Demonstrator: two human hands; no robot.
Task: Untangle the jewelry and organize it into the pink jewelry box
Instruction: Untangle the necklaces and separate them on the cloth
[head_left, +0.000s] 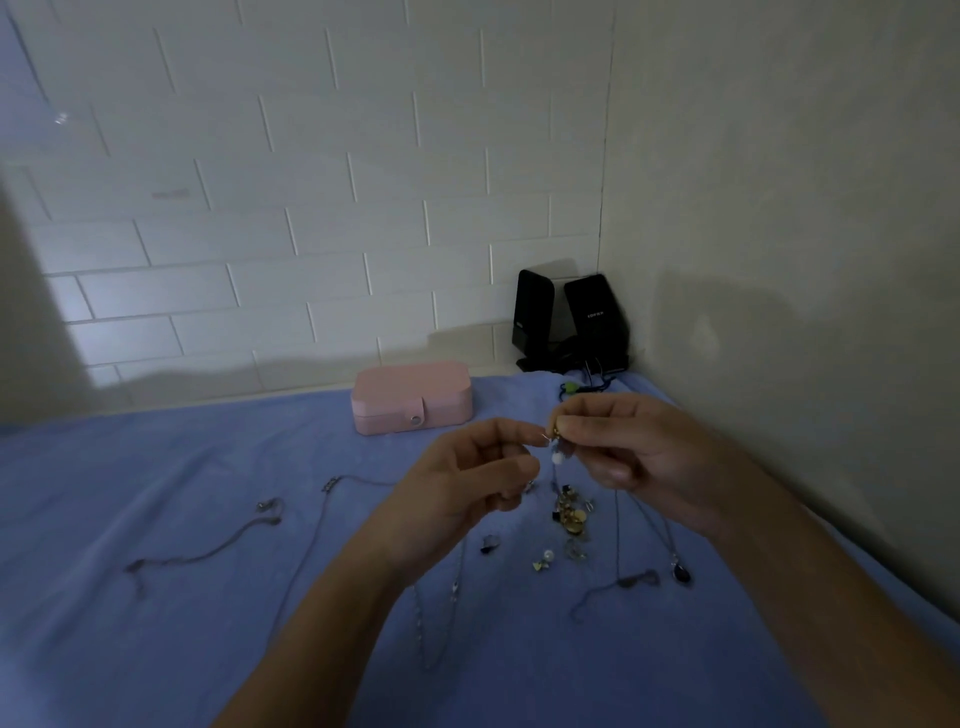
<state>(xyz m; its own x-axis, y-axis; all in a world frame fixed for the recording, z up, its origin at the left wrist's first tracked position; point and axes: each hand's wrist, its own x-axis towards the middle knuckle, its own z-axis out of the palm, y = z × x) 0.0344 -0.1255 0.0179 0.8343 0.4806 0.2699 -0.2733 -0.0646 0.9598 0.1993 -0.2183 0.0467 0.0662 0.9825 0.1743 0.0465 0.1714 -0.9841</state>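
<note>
Pink jewelry box (413, 397) is sitting shut, its snap tab fastened, at the far edge of the blue cloth (156, 519) against the tiled wall. I judge it is not needed yet, since nothing is sorted. Both hands are working raised above the cloth, near the middle. The right hand (639, 452) is pinching a small gold piece at the top of the tangled cluster (571, 512) between thumb and forefinger. The left hand (467, 473) is pinching a fine strand of it just beside, its other fingers curled. Holding the knot up is probably letting the white bead (557, 458) and charms hang so the strands are showing apart. Single chains (218, 545) are lying spread out to the left, well apart, likely to avoid tangling. Two black speakers (571, 322) are standing in the far right corner; their small white lettering is too blurred to read.
</note>
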